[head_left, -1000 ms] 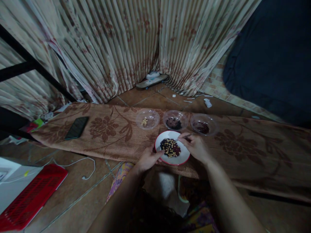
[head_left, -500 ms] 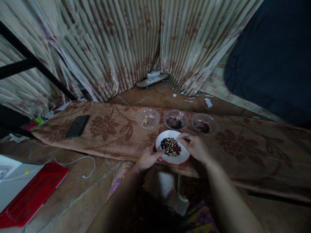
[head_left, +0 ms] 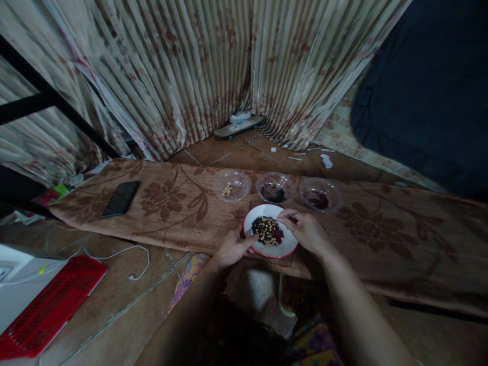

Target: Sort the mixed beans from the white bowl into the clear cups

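My left hand [head_left: 238,247] grips the left rim of a white plate with a red edge [head_left: 290,245], thumb over the rim. On the plate lies a mixed heap of black, pale yellow and dark red beans [head_left: 268,231]. Closed over the plate's right side, my right hand [head_left: 305,229] pinches a slim metal tool [head_left: 293,214]; whether it is tweezers or a spoon I cannot tell. Just beyond stand three clear plastic bowls: one with pale yellow beans [head_left: 227,190], one with black beans [head_left: 279,194], one with dark red beans [head_left: 321,200].
A brown flowered cloth [head_left: 183,223] covers the long, low bench. On its left part lies a dark phone [head_left: 121,198]. A red slotted basket [head_left: 57,305] and a white cable [head_left: 147,254] are on the tiled floor. Striped curtains [head_left: 198,66] hang behind, with a skateboard [head_left: 240,126] beneath.
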